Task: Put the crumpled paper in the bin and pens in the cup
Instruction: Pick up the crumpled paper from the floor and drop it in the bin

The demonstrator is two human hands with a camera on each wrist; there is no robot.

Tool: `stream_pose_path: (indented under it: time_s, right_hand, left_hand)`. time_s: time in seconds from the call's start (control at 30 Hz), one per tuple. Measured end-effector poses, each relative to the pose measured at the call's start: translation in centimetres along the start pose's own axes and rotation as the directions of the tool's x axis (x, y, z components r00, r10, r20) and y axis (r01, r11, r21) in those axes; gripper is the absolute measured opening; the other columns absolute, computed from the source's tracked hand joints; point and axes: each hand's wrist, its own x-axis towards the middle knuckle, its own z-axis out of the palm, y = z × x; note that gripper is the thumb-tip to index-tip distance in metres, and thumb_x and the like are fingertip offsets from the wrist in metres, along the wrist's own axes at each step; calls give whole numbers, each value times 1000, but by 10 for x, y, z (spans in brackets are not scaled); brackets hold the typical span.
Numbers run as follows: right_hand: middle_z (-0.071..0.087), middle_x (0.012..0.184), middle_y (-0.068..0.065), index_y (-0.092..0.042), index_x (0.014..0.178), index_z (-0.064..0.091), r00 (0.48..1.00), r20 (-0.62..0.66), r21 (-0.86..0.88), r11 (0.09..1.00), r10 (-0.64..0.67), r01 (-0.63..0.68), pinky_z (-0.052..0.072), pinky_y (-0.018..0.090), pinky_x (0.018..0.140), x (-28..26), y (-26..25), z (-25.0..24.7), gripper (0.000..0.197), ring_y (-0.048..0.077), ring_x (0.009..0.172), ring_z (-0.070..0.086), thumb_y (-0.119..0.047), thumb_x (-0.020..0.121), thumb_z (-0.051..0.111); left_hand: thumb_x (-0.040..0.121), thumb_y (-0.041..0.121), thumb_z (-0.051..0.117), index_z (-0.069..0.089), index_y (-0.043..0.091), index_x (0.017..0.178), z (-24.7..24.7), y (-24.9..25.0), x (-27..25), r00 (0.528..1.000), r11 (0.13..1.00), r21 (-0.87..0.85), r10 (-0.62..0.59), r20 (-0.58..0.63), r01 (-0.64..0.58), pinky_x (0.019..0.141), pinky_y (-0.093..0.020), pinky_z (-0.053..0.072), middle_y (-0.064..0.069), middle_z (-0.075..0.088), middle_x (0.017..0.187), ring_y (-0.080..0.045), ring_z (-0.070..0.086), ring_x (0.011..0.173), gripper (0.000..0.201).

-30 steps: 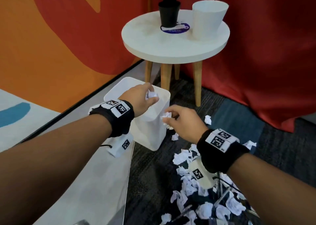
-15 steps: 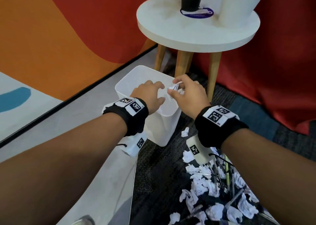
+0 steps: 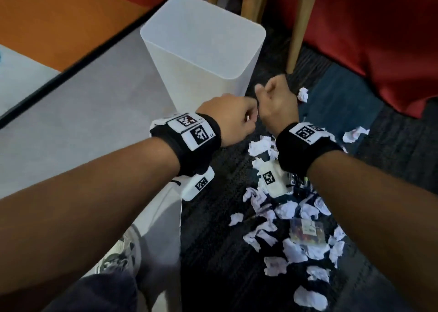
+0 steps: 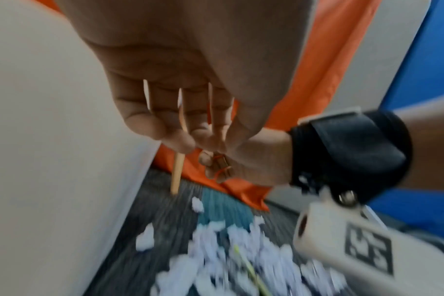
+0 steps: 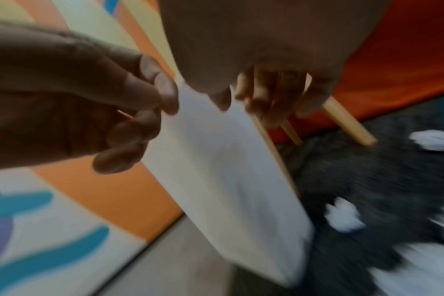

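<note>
1. While both hands hung close together just near of the tall white translucent plastic bin [image 3: 203, 50], the left hand [image 3: 233, 119] had its fingers loosely curled with nothing seen between them.
2. The right hand [image 3: 276, 100], just right of the left, also had its fingers curled inward, and no paper showed in its grasp.
3. The bin stood upright at the edge of the dark carpet [image 3: 213, 252], far of both hands; its contents could not be made out.
4. Many crumpled white paper balls [image 3: 291, 247] lay scattered on the carpet near and right of the hands, under the right forearm.
5. One more paper ball [image 3: 303, 94] lay apart, just right of the right hand.
6. A thin yellow-green pen [image 4: 251, 272] lay blurred among the papers.
7. Light wooden table legs [image 3: 297, 27] stood far right of the bin, before a red cloth [image 3: 379, 39].
</note>
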Motion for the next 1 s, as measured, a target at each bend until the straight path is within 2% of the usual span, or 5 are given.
stream_pose_path:
  time_s: [0.13, 0.3, 0.5, 0.8, 1.0]
  right_hand:
    - [68, 100, 12, -14, 88, 57, 890, 411, -380, 925, 197, -29, 48, 40, 82, -39, 62, 14, 24, 33, 98, 61, -38, 93, 56]
    - [66, 99, 13, -8, 99, 63, 729, 545, -580, 814, 414, -30, 53, 38, 77, -84, 122, 22, 24, 31, 88, 61, -31, 94, 57]
    - [57, 109, 16, -12, 110, 48, 776, 436, -574, 805, 455, -150, 44, 35, 69, -106, 167, 24, 20, 34, 90, 57, -15, 92, 55]
    - [39, 124, 11, -16, 116, 48, 820, 521, -424, 906, 238, 6, 36, 34, 65, -124, 187, 34, 35, 33, 81, 48, 0, 86, 53]
    - [37, 136, 7, -27, 138, 39, 695, 679, -450, 882, 236, 140, 48, 45, 92, -137, 189, 52, 55, 36, 117, 47, -13, 87, 54]
  left_hand:
    - [91, 33, 45, 54, 27, 90, 75, -5, -10, 927, 987, 147, 2, 376, -62, 65, -34, 48, 1, 59, 81, -27, 57, 75, 10]
    - [97, 31, 47, 56, 20, 105, 149, -12, -20, 775, 970, 205, -27, 632, -134, 67, -35, 46, -5, 60, 99, -28, 57, 83, 17]
    - [94, 29, 57, 25, 17, 146, 211, -15, -38, 759, 976, 184, -31, 651, -117, 89, -43, 47, -8, 30, 148, -33, 46, 122, 62]
    - [92, -6, 48, 38, 24, 137, 235, -40, -59, 651, 945, 260, -70, 755, -200, 79, -46, 44, -10, 24, 149, -43, 33, 127, 55]
    - [93, -1, 46, 44, 13, 134, 240, -53, -71, 647, 946, 278, -109, 755, -164, 94, -50, 44, -18, 30, 142, -45, 42, 120, 42]
